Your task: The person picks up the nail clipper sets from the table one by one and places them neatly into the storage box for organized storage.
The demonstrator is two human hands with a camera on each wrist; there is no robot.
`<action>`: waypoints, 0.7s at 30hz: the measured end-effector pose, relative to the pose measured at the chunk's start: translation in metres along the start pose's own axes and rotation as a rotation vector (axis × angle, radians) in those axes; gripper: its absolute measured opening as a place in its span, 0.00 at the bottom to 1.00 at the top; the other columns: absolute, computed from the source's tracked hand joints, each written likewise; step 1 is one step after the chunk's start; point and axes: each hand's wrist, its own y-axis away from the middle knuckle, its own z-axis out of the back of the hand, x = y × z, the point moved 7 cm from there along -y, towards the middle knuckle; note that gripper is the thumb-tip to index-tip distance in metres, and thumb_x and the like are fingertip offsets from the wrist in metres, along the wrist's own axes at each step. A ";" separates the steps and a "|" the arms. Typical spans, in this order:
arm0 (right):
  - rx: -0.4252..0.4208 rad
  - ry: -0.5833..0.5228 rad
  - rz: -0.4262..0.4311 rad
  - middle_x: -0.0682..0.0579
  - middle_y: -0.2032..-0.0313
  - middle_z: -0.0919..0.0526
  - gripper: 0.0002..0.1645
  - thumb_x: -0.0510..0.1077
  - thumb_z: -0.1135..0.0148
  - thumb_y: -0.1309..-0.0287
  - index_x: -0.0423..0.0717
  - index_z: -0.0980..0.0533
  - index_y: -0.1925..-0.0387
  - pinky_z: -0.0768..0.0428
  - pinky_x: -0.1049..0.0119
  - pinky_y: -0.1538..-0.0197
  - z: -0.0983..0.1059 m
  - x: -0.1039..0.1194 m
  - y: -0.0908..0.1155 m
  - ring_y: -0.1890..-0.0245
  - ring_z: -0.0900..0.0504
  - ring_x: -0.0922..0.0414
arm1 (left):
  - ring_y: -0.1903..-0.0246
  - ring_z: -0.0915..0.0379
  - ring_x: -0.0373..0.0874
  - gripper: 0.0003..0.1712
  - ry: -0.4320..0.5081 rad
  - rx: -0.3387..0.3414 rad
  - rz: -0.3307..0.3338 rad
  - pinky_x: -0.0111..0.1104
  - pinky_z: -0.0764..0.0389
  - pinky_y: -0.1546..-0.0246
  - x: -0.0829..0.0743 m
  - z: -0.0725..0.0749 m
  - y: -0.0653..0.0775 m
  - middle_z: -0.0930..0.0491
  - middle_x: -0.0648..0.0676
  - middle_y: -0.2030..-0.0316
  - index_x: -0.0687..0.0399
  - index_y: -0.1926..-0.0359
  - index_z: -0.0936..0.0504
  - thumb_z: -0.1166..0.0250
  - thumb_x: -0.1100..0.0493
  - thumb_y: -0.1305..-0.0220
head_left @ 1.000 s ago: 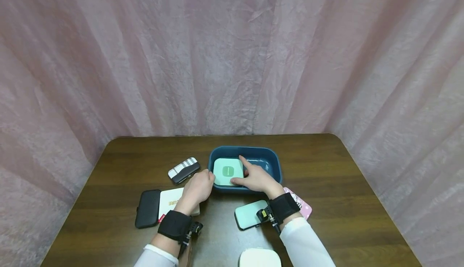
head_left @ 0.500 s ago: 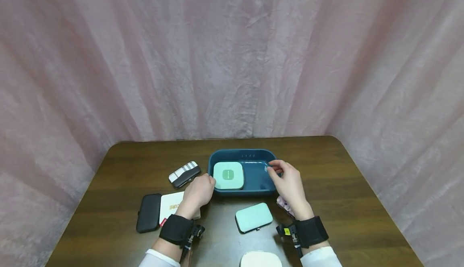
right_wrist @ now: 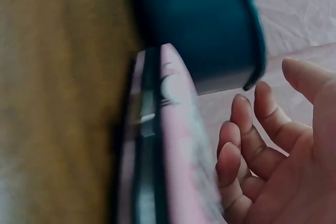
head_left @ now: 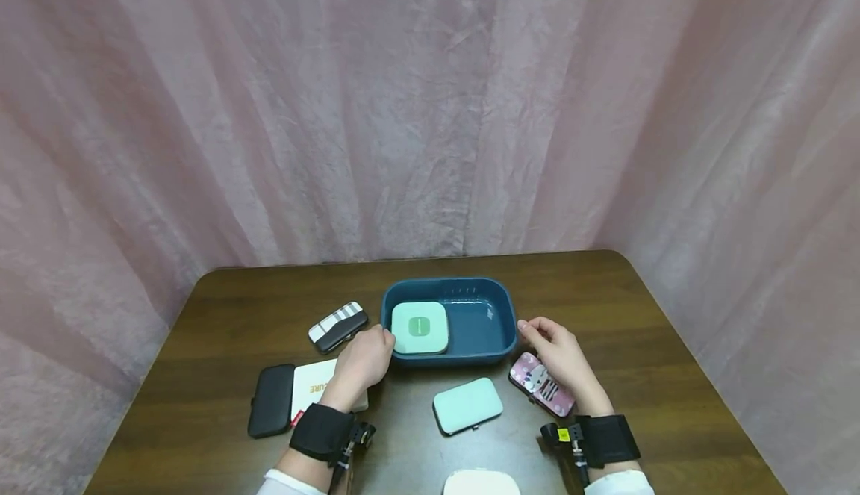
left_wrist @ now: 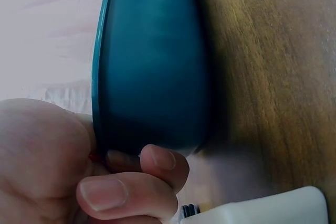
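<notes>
My left hand (head_left: 363, 359) grips the left end of a dark blue plastic bin (head_left: 480, 327). In the left wrist view, its fingers curl at the rim and outer wall of the bin (left_wrist: 152, 66). A mint square box (head_left: 419, 328) with a green rounded emblem lies in the left half of the bin. Off the bin's right end is my right hand (head_left: 559, 353), fingers loosely bent and holding nothing. Close below it on the table lies a pink case (head_left: 541, 384) with a cartoon print; the right wrist view shows the metal edge of this case (right_wrist: 147, 129).
A mint rectangular case (head_left: 467, 405) lies in front of the bin, with a white rounded object (head_left: 481, 483) nearer me. To the left are a plaid-and-black case (head_left: 338, 327), a black case (head_left: 272, 401) and a white box (head_left: 312, 383). Pink curtain (head_left: 430, 107) hangs behind the table.
My right hand has left the mint square box and moved right, out of the bin, to beside its right end. The left hand keeps its grip on the bin.
</notes>
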 end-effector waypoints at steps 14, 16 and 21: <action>0.112 -0.147 -0.090 0.45 0.56 0.15 0.22 0.54 0.41 0.20 0.38 0.18 0.47 0.25 0.58 0.49 -0.019 -0.009 0.006 0.54 0.21 0.52 | 0.73 0.32 0.50 0.20 0.050 -0.017 -0.048 0.41 0.31 0.70 0.005 0.005 0.005 0.31 0.56 0.74 0.59 0.63 0.22 0.55 0.54 0.18; 0.114 -0.161 -0.101 0.45 0.56 0.15 0.21 0.53 0.41 0.20 0.38 0.17 0.48 0.26 0.58 0.50 -0.020 -0.009 0.006 0.54 0.22 0.51 | 0.74 0.31 0.51 0.18 0.052 -0.004 -0.020 0.41 0.31 0.71 0.002 0.008 0.007 0.31 0.57 0.75 0.59 0.63 0.22 0.53 0.56 0.18; 0.115 -0.180 -0.111 0.45 0.56 0.16 0.20 0.52 0.41 0.20 0.38 0.17 0.49 0.27 0.57 0.48 -0.021 -0.008 0.006 0.53 0.22 0.50 | 0.72 0.31 0.50 0.18 0.019 0.013 -0.019 0.42 0.29 0.68 0.004 0.007 0.006 0.30 0.56 0.73 0.58 0.62 0.22 0.54 0.55 0.17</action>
